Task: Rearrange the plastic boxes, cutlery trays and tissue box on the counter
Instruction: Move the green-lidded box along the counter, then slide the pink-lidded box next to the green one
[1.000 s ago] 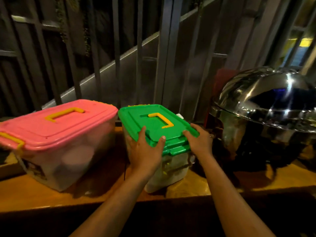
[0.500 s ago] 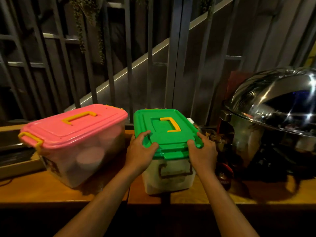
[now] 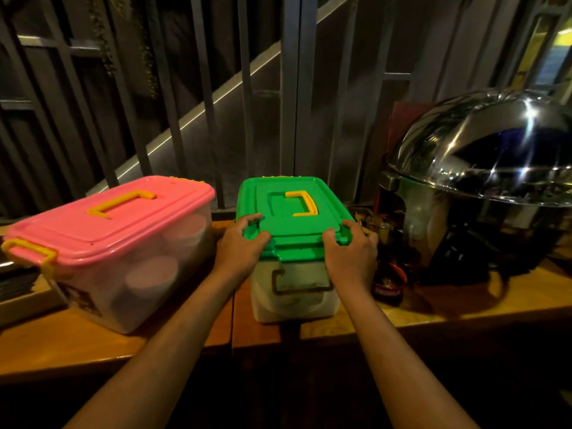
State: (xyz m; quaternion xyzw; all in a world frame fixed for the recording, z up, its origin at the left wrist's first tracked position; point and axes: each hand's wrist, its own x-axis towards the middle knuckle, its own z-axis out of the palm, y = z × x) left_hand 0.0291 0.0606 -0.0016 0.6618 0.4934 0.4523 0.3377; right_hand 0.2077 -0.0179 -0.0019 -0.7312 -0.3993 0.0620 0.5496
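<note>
A clear plastic box with a green lid and a yellow handle stands in the middle of the wooden counter. My left hand grips the lid's near left corner. The near right corner is held by my right hand. To the left sits a bigger clear box with a pink lid, yellow handle and yellow clasp, angled, with round tubs inside. The two boxes stand apart. No tissue box shows.
A large shiny steel chafing dish with a domed lid fills the right side. A small dark red item and a tray of small things sit between it and the green box. Metal railing bars rise behind. Dark flat items lie at far left.
The green-lidded box has turned from skewed to square-on to me and sits closer to the counter's back. My hands stayed on its near corners.
</note>
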